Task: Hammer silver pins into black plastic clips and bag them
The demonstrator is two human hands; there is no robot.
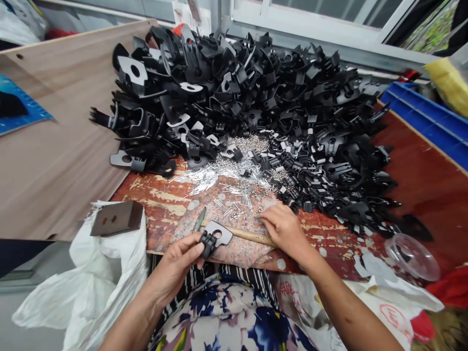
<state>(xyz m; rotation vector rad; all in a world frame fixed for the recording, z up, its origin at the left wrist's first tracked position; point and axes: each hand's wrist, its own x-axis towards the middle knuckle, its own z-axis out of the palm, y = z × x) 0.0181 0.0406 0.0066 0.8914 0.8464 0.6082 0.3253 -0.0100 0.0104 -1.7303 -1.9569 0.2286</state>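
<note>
A black clip was pinched by the left hand beside the head of the hammer. Over its handle, the right hand was curled; whether anything was pinched could not be told.

The objects are carried by a reddish-brown worktop whose painted surface is worn through to pale patches. Its far half is covered by a tall heap of glossy black moulded plastic parts, some flat-tabbed with round holes. On the right, smaller black plastic clips are piled against it. In the middle, tiny silver metal beads are massed, and thin straight silver metal pins are strewn before them. At the near edge, a pinkish speckled slab is crossed by a pale wooden hammer handle. A clear round plastic bowl is seen at the near right.
</note>
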